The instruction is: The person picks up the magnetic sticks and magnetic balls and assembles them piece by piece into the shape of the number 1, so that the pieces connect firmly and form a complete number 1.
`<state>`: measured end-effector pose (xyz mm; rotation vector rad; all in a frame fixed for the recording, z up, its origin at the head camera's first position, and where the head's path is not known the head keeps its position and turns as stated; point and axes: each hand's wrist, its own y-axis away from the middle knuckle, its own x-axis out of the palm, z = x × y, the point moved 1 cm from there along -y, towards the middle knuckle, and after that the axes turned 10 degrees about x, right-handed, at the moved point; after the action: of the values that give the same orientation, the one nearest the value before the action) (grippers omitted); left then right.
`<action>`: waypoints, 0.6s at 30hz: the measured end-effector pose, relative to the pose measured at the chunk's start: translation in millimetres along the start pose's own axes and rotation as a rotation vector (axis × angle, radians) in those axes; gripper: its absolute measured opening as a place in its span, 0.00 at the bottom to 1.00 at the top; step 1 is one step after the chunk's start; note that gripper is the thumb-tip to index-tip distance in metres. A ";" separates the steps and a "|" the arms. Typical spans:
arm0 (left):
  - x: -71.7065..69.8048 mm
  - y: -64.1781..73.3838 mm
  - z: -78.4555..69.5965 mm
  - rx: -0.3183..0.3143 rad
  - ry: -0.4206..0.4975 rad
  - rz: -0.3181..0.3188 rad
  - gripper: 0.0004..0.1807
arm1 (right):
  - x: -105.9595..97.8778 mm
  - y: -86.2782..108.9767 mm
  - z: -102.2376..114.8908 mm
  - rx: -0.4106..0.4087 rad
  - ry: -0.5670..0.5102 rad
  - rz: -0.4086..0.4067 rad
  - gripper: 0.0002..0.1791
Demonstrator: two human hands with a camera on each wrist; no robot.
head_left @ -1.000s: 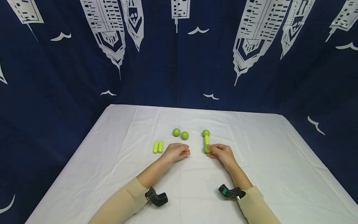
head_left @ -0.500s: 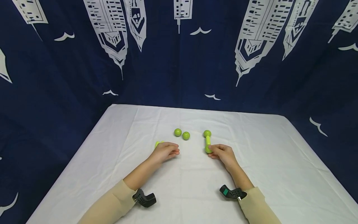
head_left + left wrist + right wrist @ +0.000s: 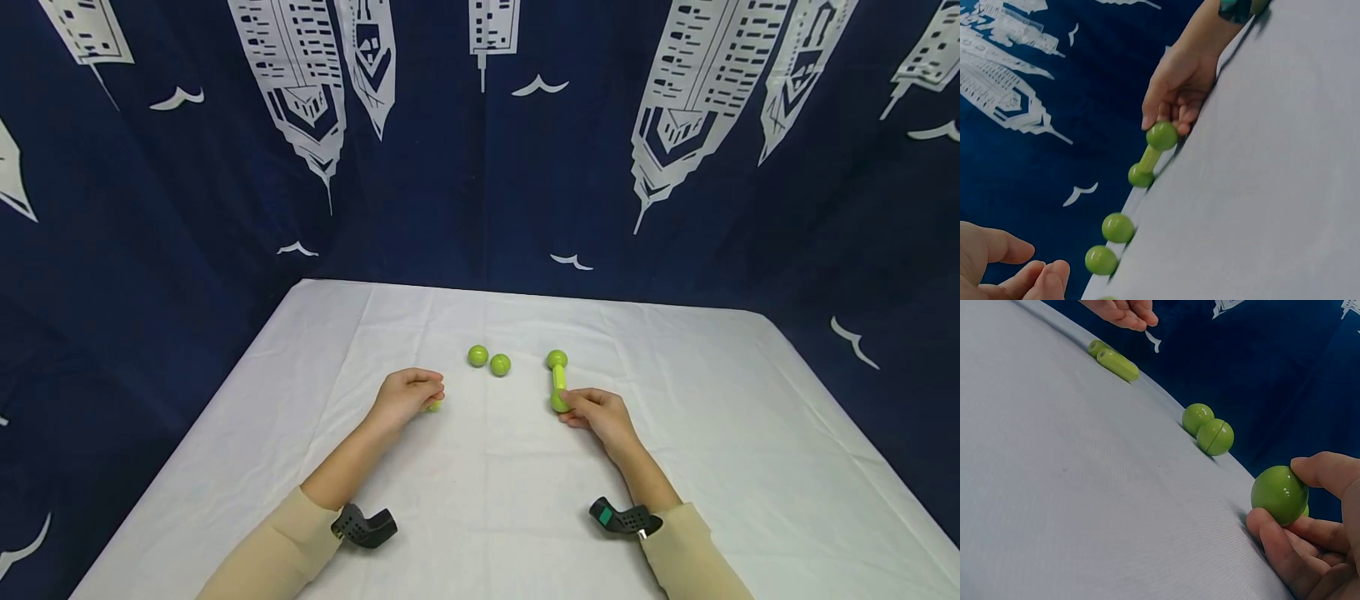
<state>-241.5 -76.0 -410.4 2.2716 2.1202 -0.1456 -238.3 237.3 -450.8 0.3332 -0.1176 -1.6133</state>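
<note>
My right hand (image 3: 603, 417) pinches the near ball of a green dumbbell-shaped piece (image 3: 558, 377), a rod with a ball at each end, lying on the white cloth. In the right wrist view thumb and fingers hold that near ball (image 3: 1280, 495). My left hand (image 3: 405, 398) hovers over two light-green rods (image 3: 1118, 365), apart from them and with nothing in its fingers. In the left wrist view a gap shows between its thumb and fingers (image 3: 1007, 247). The head view shows only a bit of one rod (image 3: 434, 407) past the hand.
Two loose green balls (image 3: 500, 364) sit side by side between the hands, slightly farther back. The white-covered table (image 3: 480, 517) ends at a dark blue curtain (image 3: 480, 192) with white printed buildings. A black band (image 3: 363, 526) is on each wrist.
My left hand has moved left, from near the middle to above the two rods, which it now mostly covers in the head view. The right hand keeps its hold and place.
</note>
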 end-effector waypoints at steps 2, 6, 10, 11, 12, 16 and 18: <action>-5.3 -2.5 1.6 0.026 -0.038 -0.027 0.13 | -0.3 0.0 0.2 -0.001 -0.001 0.001 0.21; -16.4 -6.7 8.4 0.070 -0.157 -0.085 0.14 | 0.4 0.0 -1.3 -0.002 0.000 0.000 0.21; -23.7 -11.0 15.3 0.102 -0.284 -0.131 0.14 | 1.4 -0.1 -1.6 0.002 0.002 -0.007 0.20; -24.6 -12.4 17.3 0.106 -0.309 -0.138 0.14 | 1.6 -0.1 -1.2 0.003 0.001 -0.008 0.20; -25.1 -13.5 19.0 0.112 -0.336 -0.142 0.14 | 1.6 -0.1 -0.6 -0.002 0.004 -0.006 0.21; -24.6 -16.2 25.8 0.142 -0.428 -0.149 0.14 | 1.1 -1.0 0.7 -0.010 -0.003 -0.004 0.21; -23.8 -15.9 29.1 0.154 -0.457 -0.148 0.14 | 0.7 -1.5 0.0 -0.011 0.000 -0.003 0.22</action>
<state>-260.3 -101.0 -436.5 1.9040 2.0757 -0.7747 -239.8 236.7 -451.3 0.3249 -0.1082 -1.6160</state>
